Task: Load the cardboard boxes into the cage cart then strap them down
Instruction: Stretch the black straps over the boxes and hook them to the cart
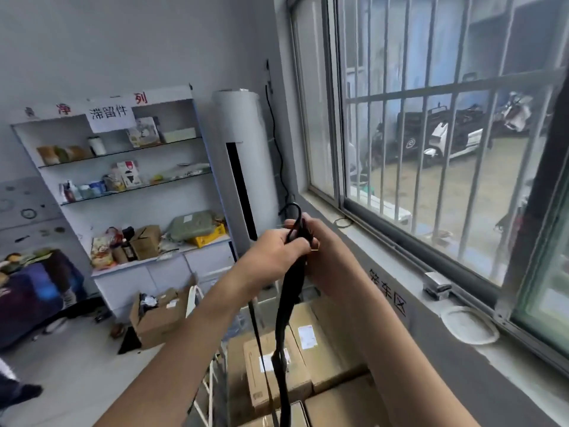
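Observation:
Both hands are raised in front of me and hold a black strap [288, 303] with a black hook [294, 211] at its top end. My left hand [274, 254] grips the strap just below the hook. My right hand [320, 251] holds it from the other side, fingers curled round it. The strap hangs down in two strands over several cardboard boxes [295, 349] with white labels, packed below me. The white wire side of the cage cart [212, 383] shows at the boxes' left edge.
A windowsill [400, 272] with a white dish [469, 325] runs along the right under a barred window. A tall white air conditioner [246, 167] and a shelf unit [123, 180] stand ahead. An open cardboard box [160, 315] sits on the floor.

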